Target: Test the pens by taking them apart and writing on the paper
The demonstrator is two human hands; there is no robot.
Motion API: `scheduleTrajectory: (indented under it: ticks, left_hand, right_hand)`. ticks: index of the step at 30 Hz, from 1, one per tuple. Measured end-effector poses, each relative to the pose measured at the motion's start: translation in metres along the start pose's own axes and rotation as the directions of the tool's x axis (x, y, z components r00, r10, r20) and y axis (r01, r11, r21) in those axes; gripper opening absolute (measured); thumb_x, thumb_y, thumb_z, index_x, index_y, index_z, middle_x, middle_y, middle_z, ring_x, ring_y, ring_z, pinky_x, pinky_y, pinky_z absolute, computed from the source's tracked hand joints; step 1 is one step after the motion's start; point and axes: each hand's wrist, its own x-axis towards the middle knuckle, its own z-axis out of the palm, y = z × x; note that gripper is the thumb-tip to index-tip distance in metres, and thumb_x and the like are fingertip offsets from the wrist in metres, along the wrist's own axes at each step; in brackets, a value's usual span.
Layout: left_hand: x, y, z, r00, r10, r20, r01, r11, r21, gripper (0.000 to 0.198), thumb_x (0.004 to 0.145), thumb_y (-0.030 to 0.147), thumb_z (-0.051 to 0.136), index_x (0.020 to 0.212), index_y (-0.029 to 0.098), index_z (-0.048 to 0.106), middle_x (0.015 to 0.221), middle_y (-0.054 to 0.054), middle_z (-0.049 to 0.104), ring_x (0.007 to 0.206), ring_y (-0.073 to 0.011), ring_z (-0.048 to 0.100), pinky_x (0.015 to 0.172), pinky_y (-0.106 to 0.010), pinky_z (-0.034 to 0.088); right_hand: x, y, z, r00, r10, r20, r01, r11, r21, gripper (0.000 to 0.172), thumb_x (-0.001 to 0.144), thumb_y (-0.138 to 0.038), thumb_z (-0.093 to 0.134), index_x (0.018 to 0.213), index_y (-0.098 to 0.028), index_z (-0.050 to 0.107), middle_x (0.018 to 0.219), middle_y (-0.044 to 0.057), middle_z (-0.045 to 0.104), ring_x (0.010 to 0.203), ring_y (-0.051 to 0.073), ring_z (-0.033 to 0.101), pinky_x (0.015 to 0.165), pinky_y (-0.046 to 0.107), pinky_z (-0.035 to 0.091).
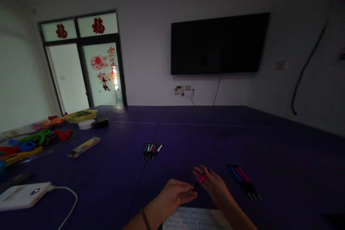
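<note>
A pink and black pen (202,178) slants between my two hands over the table. My left hand (174,197), with a dark band at its wrist, is closed, thumb and fingers pinching the pen's dark lower end. The upper pink part lies in my right hand (213,184), whose fingers are partly stretched along it. Just below the hands is a sheet of paper (192,219) with handwritten lines. To the right of my right hand, several blue and pink-red pens (244,179) lie side by side. Further off, left of centre, is a bunch of pens (150,151) with green, white and red parts.
On the left lie a white power bank (23,196) with a white cable (72,192), a narrow box (84,147), tape rolls (86,124), a yellow basket (81,115) and colourful scissors-like items (37,136). A dark screen (219,45) hangs beyond the purple table (194,133).
</note>
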Motion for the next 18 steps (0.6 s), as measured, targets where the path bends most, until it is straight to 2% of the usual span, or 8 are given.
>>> scheduleTrajectory:
  ticks: [3,5,7,9,11,15,18]
  left_hand:
    - [-0.007,0.0,0.01,0.984,-0.091,0.155,0.09,0.996,0.016,0.019,0.062,0.019,0.065,0.074,0.004,0.063,0.073,-0.012,0.064,0.075,-0.021,0.061,0.083,-0.037,0.041]
    - [-0.006,0.004,0.013,0.956,-0.135,0.261,0.14,0.99,0.0,0.027,0.068,0.025,0.06,0.087,0.006,0.061,0.085,-0.014,0.063,0.078,-0.022,0.06,0.082,-0.038,0.041]
    - [0.001,0.004,0.015,0.936,-0.141,0.321,0.159,0.987,-0.031,0.033,0.072,0.029,0.055,0.097,0.008,0.057,0.091,-0.014,0.061,0.08,-0.0221,0.06,0.08,-0.036,0.041]
    - [0.009,-0.001,0.017,0.936,-0.116,0.332,0.141,0.989,-0.052,0.033,0.072,0.027,0.056,0.099,0.008,0.056,0.088,-0.014,0.062,0.079,-0.0207,0.06,0.077,-0.033,0.042]
    - [0.016,-0.011,0.017,0.946,-0.081,0.314,0.106,0.992,-0.062,0.032,0.067,0.02,0.061,0.097,0.008,0.057,0.084,-0.012,0.062,0.075,-0.0185,0.06,0.076,-0.031,0.042]
    - [0.02,-0.026,0.017,0.974,-0.033,0.225,0.059,0.992,-0.111,0.034,0.061,0.01,0.065,0.093,0.009,0.057,0.083,-0.009,0.062,0.073,-0.0166,0.06,0.073,-0.029,0.043]
    - [0.019,-0.026,0.016,0.982,-0.037,0.188,0.063,0.989,-0.133,0.037,0.062,0.01,0.063,0.098,0.011,0.055,0.081,-0.009,0.062,0.073,-0.0156,0.06,0.071,-0.027,0.043]
  right_hand:
    - [-0.005,-0.001,-0.003,0.999,0.033,-0.031,-0.034,0.999,-0.015,0.028,0.062,-0.034,0.066,0.082,-0.016,0.058,0.084,0.009,0.065,0.078,0.023,0.061,0.077,0.04,0.046]
    - [-0.01,-0.004,0.0,0.997,0.046,-0.056,-0.047,0.999,-0.005,0.026,0.062,-0.032,0.066,0.081,-0.015,0.059,0.08,0.008,0.065,0.073,0.021,0.062,0.07,0.036,0.049]
    - [-0.014,-0.005,0.005,0.996,0.07,-0.059,-0.07,0.998,0.01,0.025,0.061,-0.031,0.066,0.078,-0.014,0.059,0.078,0.008,0.065,0.068,0.019,0.062,0.061,0.031,0.049]
    - [-0.015,-0.003,0.009,0.994,0.095,-0.056,-0.094,0.995,0.021,0.024,0.059,-0.03,0.068,0.074,-0.013,0.059,0.073,0.008,0.065,0.065,0.018,0.061,0.055,0.028,0.048]
    - [-0.014,0.001,0.01,0.993,0.104,-0.051,-0.103,0.994,0.029,0.025,0.058,-0.029,0.069,0.075,-0.013,0.058,0.072,0.007,0.065,0.067,0.018,0.062,0.055,0.027,0.048]
    - [-0.01,0.009,0.007,0.99,0.137,-0.007,-0.137,0.989,0.053,0.031,0.071,-0.042,0.054,0.085,-0.015,0.056,0.089,0.012,0.063,0.087,0.022,0.058,0.072,0.036,0.046]
    - [-0.008,0.007,0.003,0.984,0.168,0.052,-0.172,0.981,0.09,0.046,0.079,-0.053,0.03,0.089,-0.015,0.055,0.106,0.015,0.057,0.102,0.022,0.051,0.085,0.039,0.039]
